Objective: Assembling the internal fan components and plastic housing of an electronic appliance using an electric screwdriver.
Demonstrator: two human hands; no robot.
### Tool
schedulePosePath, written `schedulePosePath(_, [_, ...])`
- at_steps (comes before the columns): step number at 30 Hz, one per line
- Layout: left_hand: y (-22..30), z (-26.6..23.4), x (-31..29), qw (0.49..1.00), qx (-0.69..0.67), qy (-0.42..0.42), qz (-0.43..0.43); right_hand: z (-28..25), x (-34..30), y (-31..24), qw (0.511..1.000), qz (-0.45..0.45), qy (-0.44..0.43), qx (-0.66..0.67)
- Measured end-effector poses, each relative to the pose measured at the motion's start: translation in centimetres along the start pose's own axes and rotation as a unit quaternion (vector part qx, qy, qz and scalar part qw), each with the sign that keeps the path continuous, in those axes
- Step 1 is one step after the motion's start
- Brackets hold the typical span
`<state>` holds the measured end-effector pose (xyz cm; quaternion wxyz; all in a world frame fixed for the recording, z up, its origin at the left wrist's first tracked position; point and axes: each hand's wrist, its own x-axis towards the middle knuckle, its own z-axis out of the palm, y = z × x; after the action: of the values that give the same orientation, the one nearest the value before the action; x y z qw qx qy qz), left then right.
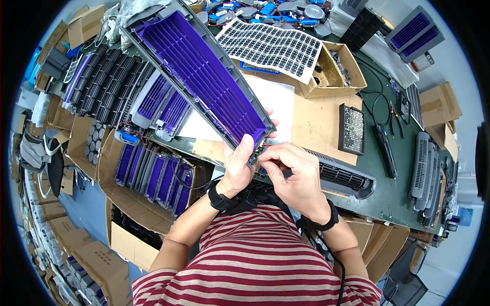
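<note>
A long grey plastic housing with a ribbed purple inside [204, 76] slants across the middle, raised above the table. My left hand [239, 166] grips its near end, thumb in front and fingertips showing past the far edge. Close against that same end, my right hand [293, 171] is closed in a pinch with thumb and forefinger. Whatever lies between those fingertips is too small to make out. Under and beyond my right hand lies a black slatted roller unit [344, 176] in a grey casing on the table edge.
A sheet of black square labels [273, 46] overlaps an open carton [352, 76]. Right of it sit a black tray of small metal parts [352, 129] and a black electric screwdriver [385, 150]. Black rollers [104, 84] fill the left. A carton of purple housings [153, 173] stands below.
</note>
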<state>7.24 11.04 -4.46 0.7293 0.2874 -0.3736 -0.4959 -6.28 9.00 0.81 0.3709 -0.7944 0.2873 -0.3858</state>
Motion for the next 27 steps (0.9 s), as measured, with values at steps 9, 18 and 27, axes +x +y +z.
schedulePosePath(9, [0.4,0.7,0.0,0.999,-0.037,0.033,0.006,0.9,0.1,0.0,0.998,-0.013,0.014,-0.060])
schedulePosePath(18, [-0.2,0.8,-0.3,0.999,-0.028,0.044,0.010,1.0,0.6,-0.2,0.993,-0.035,-0.019,-0.114])
schedulePosePath(27, [0.1,0.8,-0.2,0.995,-0.083,0.045,-0.014,0.7,0.3,0.0,1.000,0.009,-0.009,-0.025])
